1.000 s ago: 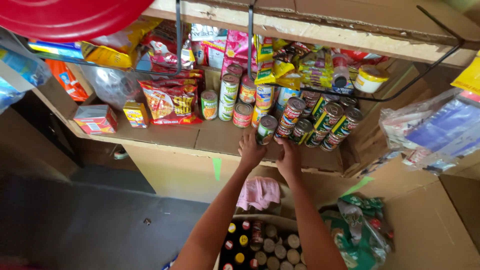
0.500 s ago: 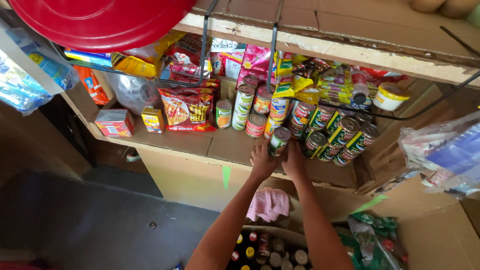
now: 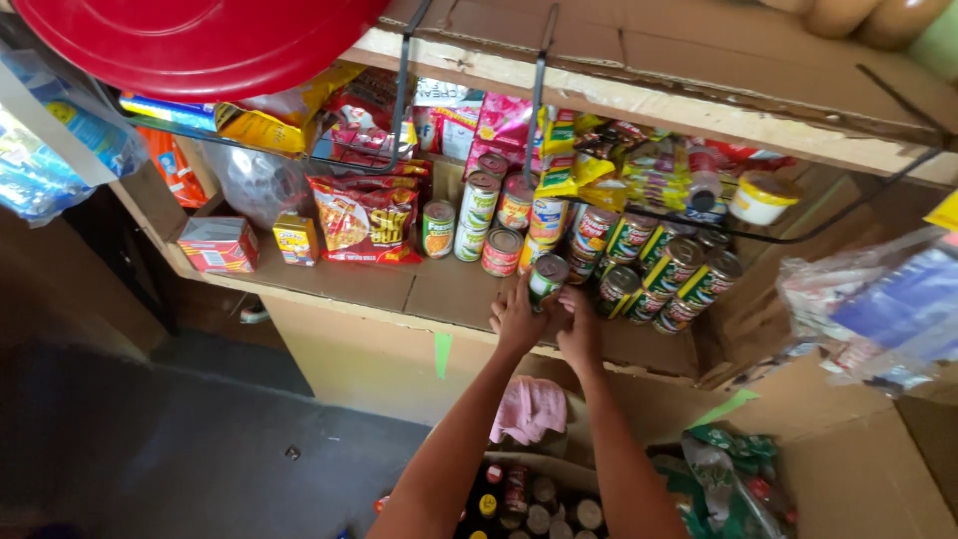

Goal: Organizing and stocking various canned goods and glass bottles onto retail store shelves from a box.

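Cardboard shelf (image 3: 399, 284): upright green-labelled can (image 3: 546, 279), silver lid.

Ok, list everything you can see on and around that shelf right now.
held can: one, green label, at the shelf front between both hands
cans: many, mixed labels, stacked on the shelf
snack bags: several, red and yellow, left of the cans
small boxes: two, red and yellow, shelf left end
tub: one, white with yellow lid, right rear
basin: one, red, top left
pink cloth: one, below the shelf
bottles: many, in a box below
left hand: on the held can
right hand: on the held can
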